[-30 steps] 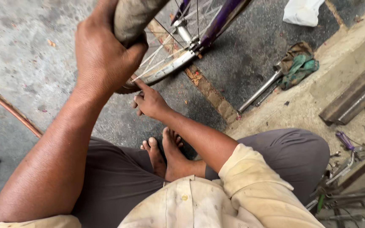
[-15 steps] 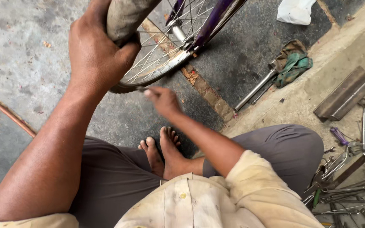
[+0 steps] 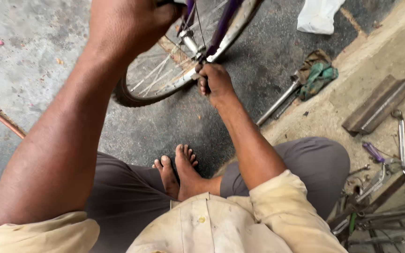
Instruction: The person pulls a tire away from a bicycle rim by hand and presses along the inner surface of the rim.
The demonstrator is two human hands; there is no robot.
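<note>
A thin rod (image 3: 3,119) lies at the ground's left edge, with open concrete (image 3: 29,56) beside it. The left hand (image 3: 127,23) reaches up, closed over the top of the bicycle wheel (image 3: 165,79) near the upper edge. The right hand (image 3: 216,82), arm outstretched, grips the wheel's rim. Dark pavement lies open beneath. Wrenches (image 3: 399,136) crowd the raised kerb's right edge.
</note>
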